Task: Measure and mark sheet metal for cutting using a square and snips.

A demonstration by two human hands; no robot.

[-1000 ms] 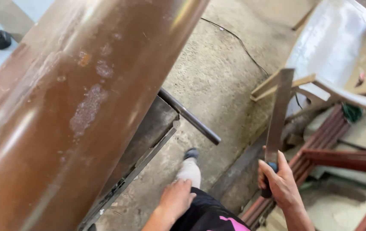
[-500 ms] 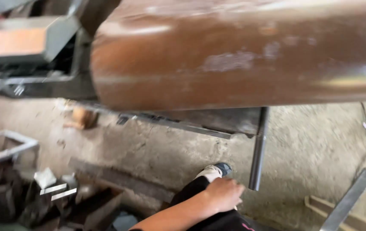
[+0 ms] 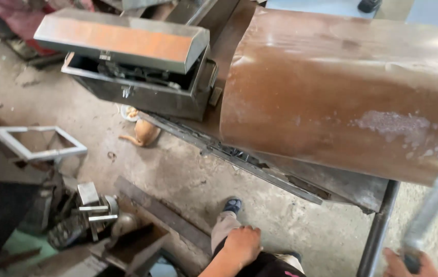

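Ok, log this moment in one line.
left hand: resting on thigh | right hand: gripping metal bar | brown curved sheet on bench

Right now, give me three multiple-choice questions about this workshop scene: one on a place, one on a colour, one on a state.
1. Where does the left hand rest?
A. on the person's own thigh
B. on the toolbox
C. on the pipe

2. What colour is the large pipe?
A. blue
B. rusty brown
C. white

3. How is the metal toolbox?
A. shut
B. overturned
C. lid raised

Answers: 1 A, the hand lies flat on the dark trouser leg. 2 B, its curved surface is brown with pale patches. 3 C, the lid stands ajar above the dark interior.
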